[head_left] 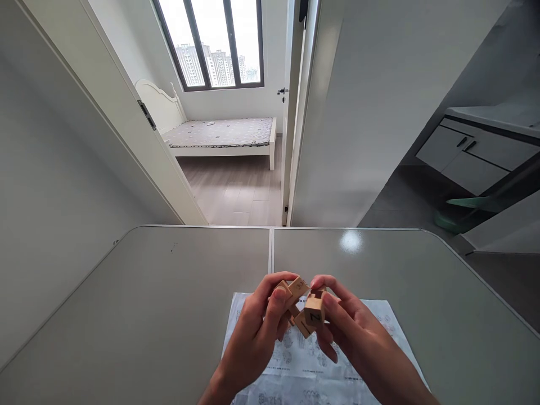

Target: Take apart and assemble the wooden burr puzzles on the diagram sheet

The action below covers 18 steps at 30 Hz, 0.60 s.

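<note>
Several interlocked wooden puzzle pieces (297, 288) sit between the fingers of my left hand (258, 326), which is closed around them. My right hand (352, 323) pinches a notched wooden puzzle piece (314, 310) marked with a dark "2" on its end. This piece touches or nearly touches the cluster; whether it is joined to it cannot be made out. Both hands are above a creased instruction sheet (295, 382) printed with small diagrams. My fingers hide parts of the wood.
The sheet lies on a grey table (147, 315) with a pale seam down its middle. Beyond the far edge, an open doorway shows a bed (223, 134) under a window (211, 45). To the right are a white cabinet (476, 149) and a green stool-like object (449, 222).
</note>
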### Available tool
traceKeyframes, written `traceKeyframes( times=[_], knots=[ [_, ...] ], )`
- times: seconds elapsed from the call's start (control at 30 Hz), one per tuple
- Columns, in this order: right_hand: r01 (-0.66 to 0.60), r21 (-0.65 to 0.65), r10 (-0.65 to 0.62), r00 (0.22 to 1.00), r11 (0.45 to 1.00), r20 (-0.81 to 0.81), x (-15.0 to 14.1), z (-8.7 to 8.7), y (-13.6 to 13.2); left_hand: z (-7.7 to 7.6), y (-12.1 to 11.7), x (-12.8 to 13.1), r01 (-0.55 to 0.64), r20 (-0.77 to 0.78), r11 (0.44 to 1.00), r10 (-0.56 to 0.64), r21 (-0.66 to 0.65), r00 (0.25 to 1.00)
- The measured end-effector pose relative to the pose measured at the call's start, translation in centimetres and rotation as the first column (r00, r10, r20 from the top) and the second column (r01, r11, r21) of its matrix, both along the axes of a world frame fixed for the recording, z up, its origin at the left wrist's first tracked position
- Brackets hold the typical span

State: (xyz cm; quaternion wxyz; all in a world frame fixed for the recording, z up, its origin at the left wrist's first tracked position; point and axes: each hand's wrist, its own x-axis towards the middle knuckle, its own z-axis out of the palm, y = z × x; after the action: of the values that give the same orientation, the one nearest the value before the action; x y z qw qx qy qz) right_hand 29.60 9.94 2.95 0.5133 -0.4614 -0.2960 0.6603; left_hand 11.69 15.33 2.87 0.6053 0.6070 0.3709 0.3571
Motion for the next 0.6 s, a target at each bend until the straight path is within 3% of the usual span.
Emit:
traceKeyframes(
  times=[0.2, 0.33, 0.6],
  knots=[
    [-0.031, 0.058, 0.024, 0.992, 0.998, 0.121, -0.69, 0.42, -0.01, 0.03, -0.06, 0.17, -0.013, -0.064, 1.0, 0.014, 0.021, 0.998],
    [0.082, 0.042, -0.087, 0.988, 0.996, 0.126, -0.65, 0.46, 0.15, 0.08, 0.03, 0.26, -0.004, -0.034, 1.0, 0.004, -0.001, 0.999],
    [0.147, -0.002, -0.147, 0.988, 0.989, -0.047, 0.08, -0.03, 0.48, -0.02, 0.21, 0.05, -0.003, 0.014, 0.993, 0.005, -0.117, 1.0]
  ],
)
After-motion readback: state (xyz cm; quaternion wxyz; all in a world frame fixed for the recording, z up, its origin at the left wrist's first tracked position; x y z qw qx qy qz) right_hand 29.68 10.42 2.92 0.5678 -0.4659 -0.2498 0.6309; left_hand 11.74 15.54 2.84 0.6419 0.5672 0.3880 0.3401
